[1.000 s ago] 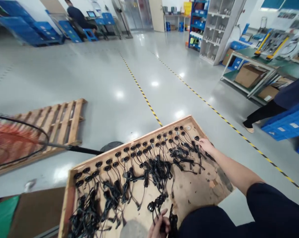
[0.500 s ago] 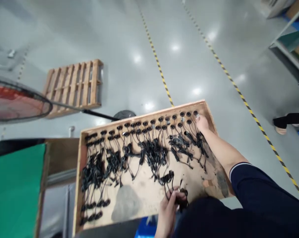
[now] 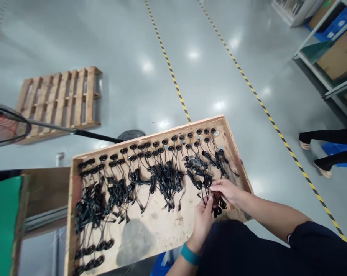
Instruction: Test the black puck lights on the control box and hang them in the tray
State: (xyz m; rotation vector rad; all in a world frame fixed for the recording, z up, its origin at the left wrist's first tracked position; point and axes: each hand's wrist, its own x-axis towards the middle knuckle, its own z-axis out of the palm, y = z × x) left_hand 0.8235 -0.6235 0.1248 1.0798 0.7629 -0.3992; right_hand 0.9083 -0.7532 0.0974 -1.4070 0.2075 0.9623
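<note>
A shallow wooden tray point(image 3: 236, 153) lies in front of me, with rows of round black pieces along its far edge and several black coiled cables point(image 3: 161, 180) trailing from them. My left hand point(image 3: 204, 214) and my right hand point(image 3: 227, 190) meet over the tray's near right part. Both pinch the same small black cable bundle point(image 3: 216, 201) between their fingers. A teal band sits on my left wrist.
A wooden pallet point(image 3: 58, 101) lies on the grey floor at the back left. A fan's head point(image 3: 6, 128) and pole reach in from the left. A green-topped bench point(image 3: 2, 222) stands at the left. Another person's legs point(image 3: 325, 147) are at the right, by metal shelves with boxes.
My right hand has left the tray's far right corner and come back to join my left hand on the cable bundle. The view has tilted down.
</note>
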